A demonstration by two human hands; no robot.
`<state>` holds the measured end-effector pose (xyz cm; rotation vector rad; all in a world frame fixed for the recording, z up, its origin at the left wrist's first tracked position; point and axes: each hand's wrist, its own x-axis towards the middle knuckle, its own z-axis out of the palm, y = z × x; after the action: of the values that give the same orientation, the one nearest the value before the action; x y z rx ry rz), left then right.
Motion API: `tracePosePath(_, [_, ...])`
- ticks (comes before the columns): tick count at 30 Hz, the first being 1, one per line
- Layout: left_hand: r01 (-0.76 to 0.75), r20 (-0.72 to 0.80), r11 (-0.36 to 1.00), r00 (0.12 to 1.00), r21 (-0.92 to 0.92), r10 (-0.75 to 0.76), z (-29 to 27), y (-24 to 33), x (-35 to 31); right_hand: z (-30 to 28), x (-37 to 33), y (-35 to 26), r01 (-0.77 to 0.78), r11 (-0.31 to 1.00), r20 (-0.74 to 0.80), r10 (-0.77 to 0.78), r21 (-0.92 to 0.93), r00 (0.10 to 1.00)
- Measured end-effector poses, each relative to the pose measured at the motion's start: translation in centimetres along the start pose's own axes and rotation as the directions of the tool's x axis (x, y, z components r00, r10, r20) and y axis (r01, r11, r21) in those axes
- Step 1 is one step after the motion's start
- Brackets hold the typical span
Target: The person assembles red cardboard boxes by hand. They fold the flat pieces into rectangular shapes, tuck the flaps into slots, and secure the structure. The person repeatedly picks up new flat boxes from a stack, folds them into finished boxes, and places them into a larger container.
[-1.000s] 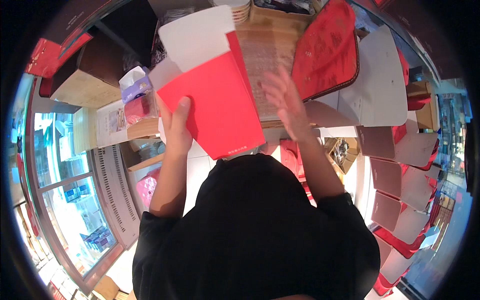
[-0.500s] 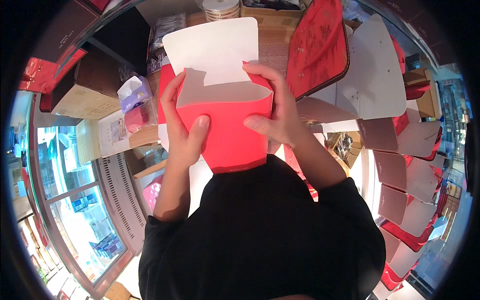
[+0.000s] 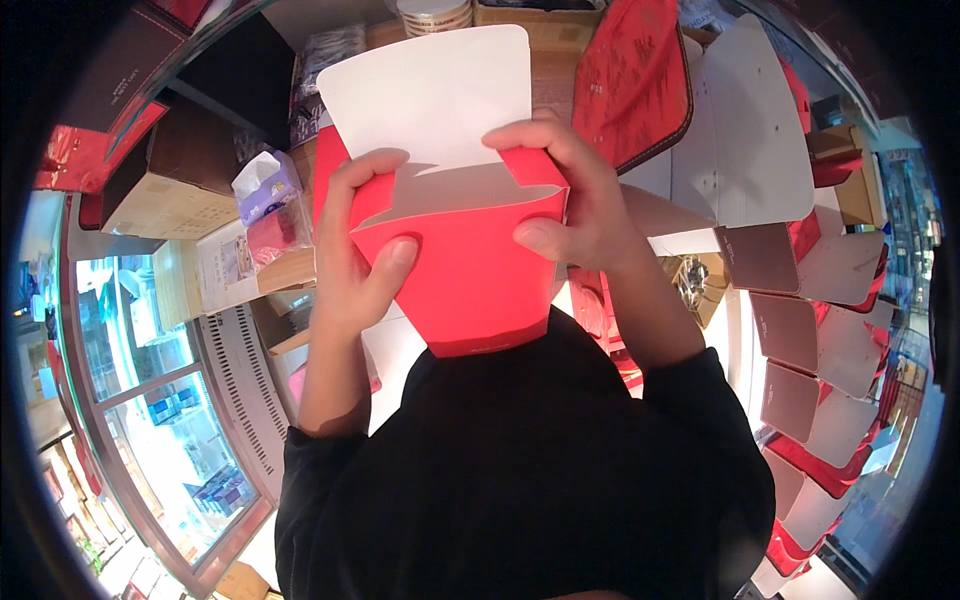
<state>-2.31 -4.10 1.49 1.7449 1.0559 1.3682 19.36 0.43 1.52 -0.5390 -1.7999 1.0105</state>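
a: you've got the red folding carton [image 3: 465, 265] up in front of your chest, its mouth opened into a sleeve and the white top flap [image 3: 430, 95] standing straight up.

b: how are my hands set on it?

a: your left hand [image 3: 350, 255] clamps the left wall, thumb on the red front. your right hand [image 3: 570, 200] grips the right corner, fingers hooked over the rim, thumb on the front. both are closed on the carton.

b: so how do i square it up well?

a: i'd press evenly from both sides so the creases seat, and keep your fingers clear of the flap's fold line. behind it, mind the red embossed lid [image 3: 635, 80]; the flat carton blanks [image 3: 800, 330] sit well apart on your right.
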Motion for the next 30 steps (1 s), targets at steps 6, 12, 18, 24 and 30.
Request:
tracePosePath(6, [-0.057, 0.060, 0.994, 0.997, 0.089, 0.052, -0.8, -0.5, -0.2, -0.6, 0.0, 0.0, 0.073, 0.979, 0.047, -0.066, -0.192, 0.997])
tracePosePath(12, [-0.146, -0.044, 0.987, 0.988, 0.069, 0.149, -0.4, -0.9, 0.0, 0.5, -0.3, 0.6, 0.091, 0.992, -0.030, -0.093, -0.083, 0.995])
tracePosePath(18, [-0.125, -0.035, 0.992, 0.991, 0.030, 0.126, -0.3, -1.2, -0.1, 0.8, -0.4, 0.5, 0.073, 0.995, -0.040, -0.076, -0.072, 0.996])
tracePosePath(24, [-0.128, -0.022, 0.990, 0.991, 0.053, 0.129, -0.2, -1.2, 0.2, 0.8, -0.6, 0.5, 0.055, 0.995, -0.076, -0.061, -0.080, 0.995])
tracePosePath(30, [-0.060, -0.011, 0.993, 0.998, 0.101, 0.061, 0.3, -1.1, 0.0, 0.6, -0.5, 0.4, 0.004, 0.987, -0.011, -0.006, -0.158, 1.000])
